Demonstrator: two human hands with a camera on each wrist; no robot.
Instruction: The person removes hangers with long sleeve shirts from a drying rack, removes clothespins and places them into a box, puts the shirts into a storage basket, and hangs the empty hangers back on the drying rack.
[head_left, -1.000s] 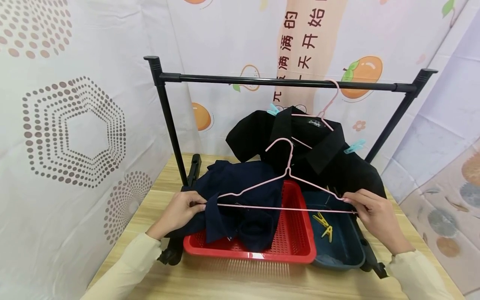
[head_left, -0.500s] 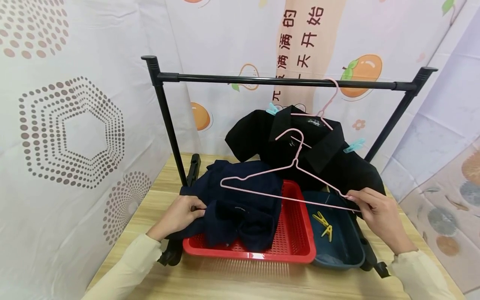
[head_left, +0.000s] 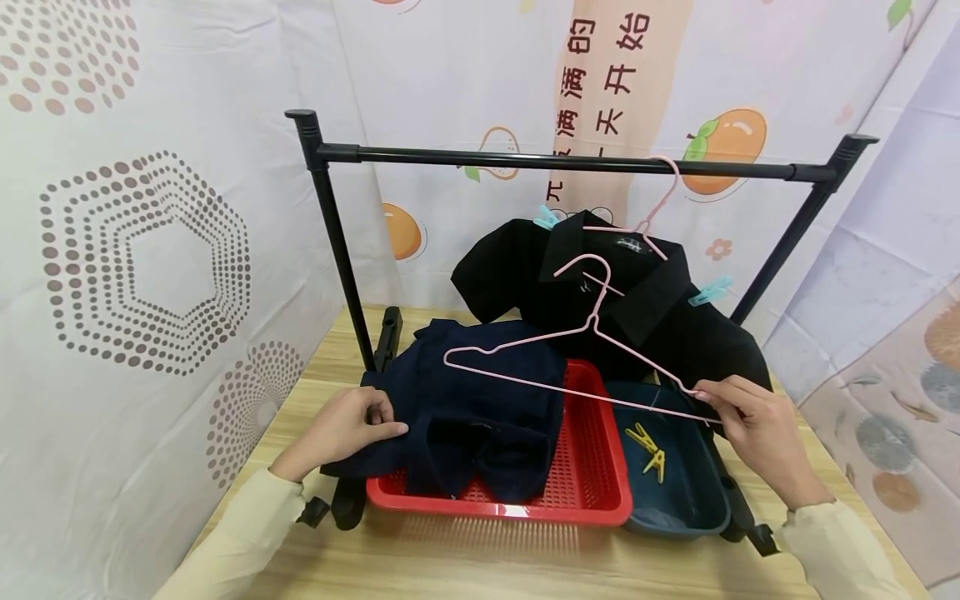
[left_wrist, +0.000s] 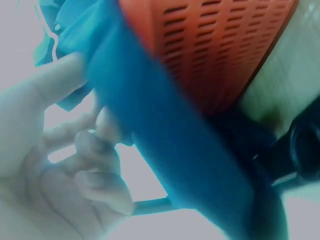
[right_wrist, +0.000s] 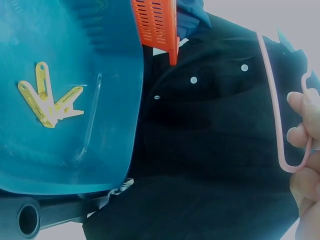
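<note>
A navy shirt (head_left: 480, 383) lies bunched over the red basket (head_left: 592, 450), collar toward the front. At its left edge, my left hand (head_left: 345, 429) touches the cloth with the thumb, the other fingers loosely bent. Space shows between that thumb and the fingers in the left wrist view. My right hand (head_left: 753, 429) pinches the right corner of a pink hanger (head_left: 592, 325). The hanger is held above the shirt and basket, its hook up and its left end free. In the right wrist view, fingers curl around the hanger's bent end (right_wrist: 290, 167).
A black shirt (head_left: 525, 267) hangs from a pink hanger on the black rack's bar (head_left: 480, 160), with blue clips (head_left: 711, 292) on it. Right of the basket is a dark blue tray (head_left: 675, 500) holding yellow clips (head_left: 648, 454). Rack posts (head_left: 341, 258) stand at both sides.
The hanger's left end has come out of the navy shirt's collar and swung up, its hook shifting right. The collar has sunk lower. My left hand has drawn slightly left, its thumb spreading from the fingers.
</note>
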